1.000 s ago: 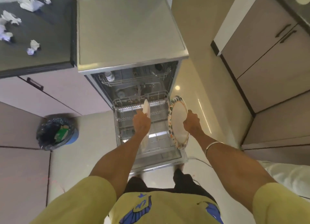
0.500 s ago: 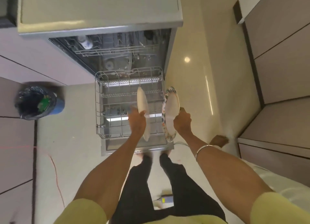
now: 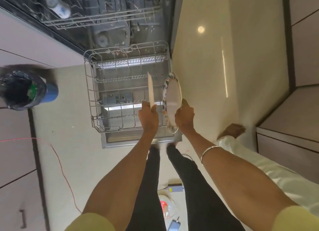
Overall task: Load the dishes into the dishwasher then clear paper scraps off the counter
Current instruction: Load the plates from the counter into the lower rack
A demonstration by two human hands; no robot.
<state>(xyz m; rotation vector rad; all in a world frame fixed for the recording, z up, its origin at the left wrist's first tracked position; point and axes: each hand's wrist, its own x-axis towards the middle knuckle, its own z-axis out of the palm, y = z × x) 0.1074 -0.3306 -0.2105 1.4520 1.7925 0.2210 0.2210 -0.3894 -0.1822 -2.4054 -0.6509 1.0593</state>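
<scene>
At nine o'clock a blue bin [image 3: 25, 90] lined with a black bag stands on the floor [image 3: 69, 144], well apart from the work, and a thin red cord [image 3: 57, 154] trails across the tiles below it. Neither is in the way.

The dishwasher [image 3: 103, 23] is open at twelve o'clock, with its lower rack [image 3: 107, 85] drawn out over the dropped door [image 3: 138, 141]. The rack's tine rows run left to right, and the slots look bare, though the wires blur toward the far edge.

The left hand [image 3: 148, 115] grasps a plain white plate [image 3: 151, 90] by its near rim. The plate stands on edge, its long axis pointing away toward twelve o'clock. It lies directly above the right part of the rack, so this hand is the nearer one and, I judge, has only to lower it between the tines.

Just right of it, at about one o'clock, the right hand [image 3: 184, 116] grasps a floral-rimmed plate [image 3: 173, 99] by its near edge, also upright. It hangs over the rack's right wall, half outside, so it would have to shift leftward. The white plate stands between it and the open slots.

At three o'clock another person's bare foot [image 3: 233, 129] and pale trouser leg [image 3: 259, 161] sit beside the cabinets [image 3: 293, 127], clear of the rack.
</scene>
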